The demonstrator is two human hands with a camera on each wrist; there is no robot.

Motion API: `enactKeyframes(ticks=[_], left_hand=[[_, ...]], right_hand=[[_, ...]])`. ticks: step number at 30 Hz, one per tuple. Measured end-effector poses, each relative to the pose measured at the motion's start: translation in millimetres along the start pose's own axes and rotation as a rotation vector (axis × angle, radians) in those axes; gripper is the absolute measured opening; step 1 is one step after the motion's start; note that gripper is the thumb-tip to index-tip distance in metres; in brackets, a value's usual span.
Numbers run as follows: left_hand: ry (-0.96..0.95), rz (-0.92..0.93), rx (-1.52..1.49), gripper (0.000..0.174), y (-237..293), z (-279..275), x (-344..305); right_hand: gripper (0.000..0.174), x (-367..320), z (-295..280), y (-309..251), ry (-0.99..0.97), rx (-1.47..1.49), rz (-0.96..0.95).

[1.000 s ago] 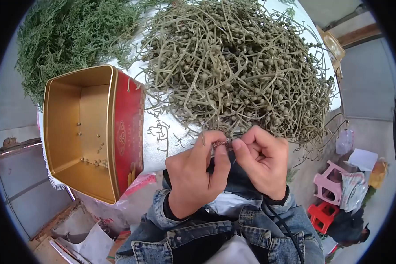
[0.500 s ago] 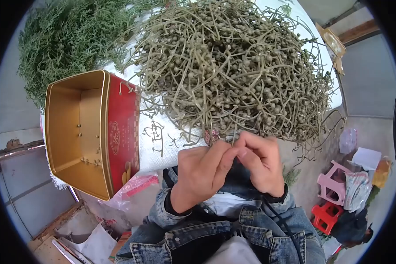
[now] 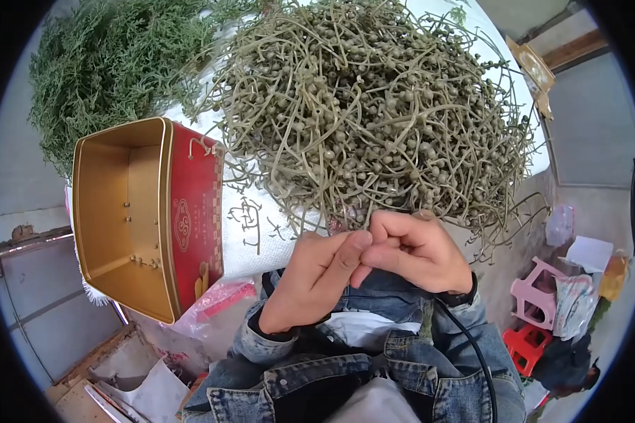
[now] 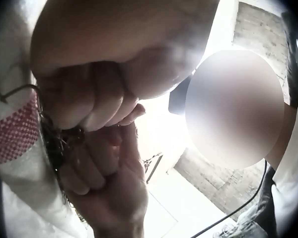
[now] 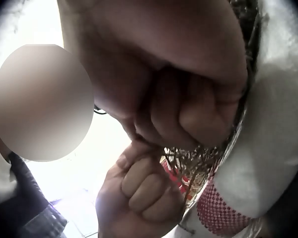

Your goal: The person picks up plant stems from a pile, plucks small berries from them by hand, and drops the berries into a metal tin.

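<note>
Just in front of a heap of thin, dried grey-green stems with small round heads, my two hands meet at the fingertips. My left hand has its thumb pressed over the forefinger. A thin curved stem shows beside it in the right wrist view. My right hand curls its fingers and pinches close against the left fingertips. The pinched stem is mostly hidden by the fingers. To the left, a red and gold tin lies tipped with its mouth showing; several small round heads lie inside.
The heap lies on a white woven sack with black writing. Green leafy sprigs cover the far left. Stools stand on the floor at right, one pink and one red, near another person.
My left hand has turned, its thumb now lying uppermost. My right hand has tilted inward, its fingers more curled. The tin and heap stay about where they were.
</note>
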State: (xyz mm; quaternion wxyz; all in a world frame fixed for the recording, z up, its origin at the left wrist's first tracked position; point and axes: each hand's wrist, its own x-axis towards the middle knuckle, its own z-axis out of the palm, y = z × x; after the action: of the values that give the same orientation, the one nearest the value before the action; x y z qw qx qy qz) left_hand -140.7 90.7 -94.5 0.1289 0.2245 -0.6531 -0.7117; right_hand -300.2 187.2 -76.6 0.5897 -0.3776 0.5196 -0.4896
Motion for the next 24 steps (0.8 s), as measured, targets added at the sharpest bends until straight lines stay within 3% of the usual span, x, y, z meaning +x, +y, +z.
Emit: enactKeyframes(ticks=[1, 4, 6, 9, 10, 13, 14, 16, 17, 18, 20, 21, 24], left_hand=[[-0.005, -0.015, -0.018, 0.039, -1, 0, 1], [-0.127, -0.073, -0.051, 0.038, 0, -10, 4], [-0.181, -0.103, -0.062, 0.038, 2, -14, 5], [-0.240, -0.246, -0.438, 0.029, 7, -8, 9], [-0.242, -0.252, -0.442, 0.029, 6, -4, 8], [0.128, -0.478, -0.893, 0.016, 1, 8, -3], [0.130, -0.482, -0.892, 0.016, -6, 6, -4], [-0.052, -0.203, -1.277, 0.011, -31, -3, -5], [-0.148, -0.049, -1.462, 0.008, -39, -5, -6], [-0.149, -0.047, -1.463, 0.008, -28, -5, -4], [-0.056, -0.290, -0.840, 0.029, 5, -1, -8], [-0.017, -0.391, -0.519, 0.039, 14, -1, -8], [-0.065, -0.336, -0.620, 0.025, 14, -3, -11]], right_hand=[[0.026, 0, -1, 1, 0.003, 0.003, 0.003], [0.018, 5, -6, 0, -0.050, -0.379, -0.169], [0.018, 4, -11, 0, -0.074, -0.379, -0.180], [0.017, 3, -16, 1, -0.125, -0.384, -0.190], [0.018, 3, -15, 6, -0.097, -0.347, -0.245], [0.022, 0, -8, 25, -0.031, -0.266, -0.347], [0.023, -4, -2, 32, 0.057, 0.008, -0.365], [0.024, -9, 6, 40, 0.234, 0.552, -0.391], [0.024, -8, 5, 38, 0.234, 0.550, -0.390], [0.026, -8, 3, 35, 0.241, 0.352, -0.376], [0.028, -12, 3, 29, 0.253, -0.031, -0.328], [0.028, -11, 3, 27, 0.256, -0.030, -0.328], [0.027, -4, 6, 23, 0.233, -0.366, -0.528]])
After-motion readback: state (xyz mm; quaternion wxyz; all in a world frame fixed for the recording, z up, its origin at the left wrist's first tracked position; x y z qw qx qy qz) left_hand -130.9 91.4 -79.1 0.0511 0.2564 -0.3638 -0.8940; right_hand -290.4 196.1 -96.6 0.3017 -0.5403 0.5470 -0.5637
